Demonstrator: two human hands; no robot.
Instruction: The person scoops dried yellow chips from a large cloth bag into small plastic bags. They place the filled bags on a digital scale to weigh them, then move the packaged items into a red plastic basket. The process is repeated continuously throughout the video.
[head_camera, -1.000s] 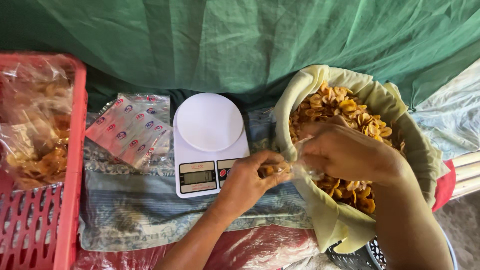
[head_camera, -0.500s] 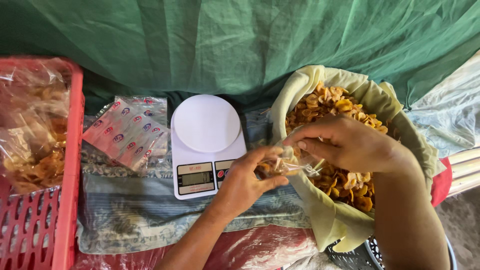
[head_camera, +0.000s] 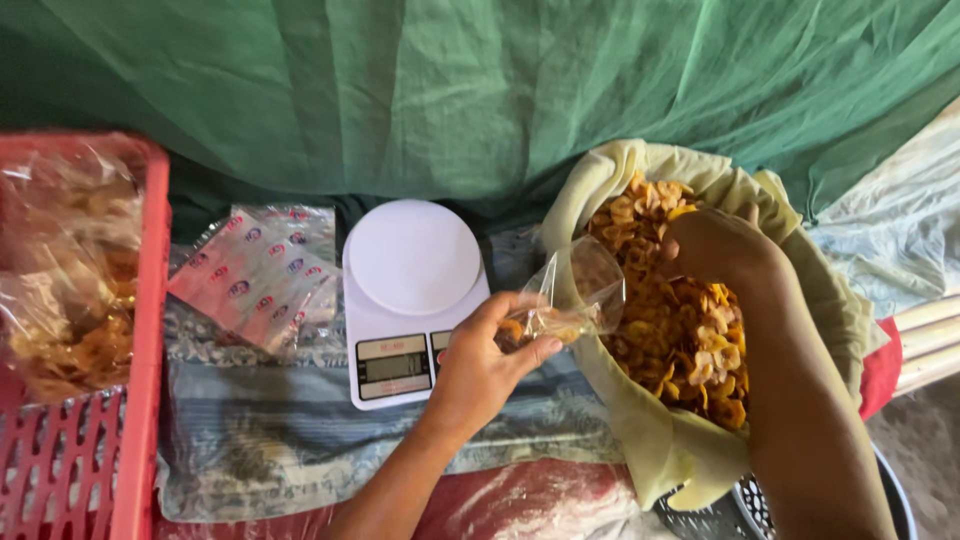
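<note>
Chips (head_camera: 675, 330), golden and heaped, fill the cloth-lined basket (head_camera: 820, 290) on the right, and a few more sit in the bottom of the small clear bag (head_camera: 575, 295) held just over the basket's near rim. Left of that stands a white kitchen scale (head_camera: 410, 300) with its round pan bare, and beside it lies a stack of printed sachets (head_camera: 260, 275). A red crate (head_camera: 140, 400) with bagged chips takes the far left edge; green tarp (head_camera: 450, 90) hangs behind everything. The left hand (head_camera: 485, 365) is pinched shut on the bag's lower end, partly covering the scale's corner. The right hand (head_camera: 715, 250) rests down in the heap, fingers curled into the chips, though whether they grip any I cannot tell.
</note>
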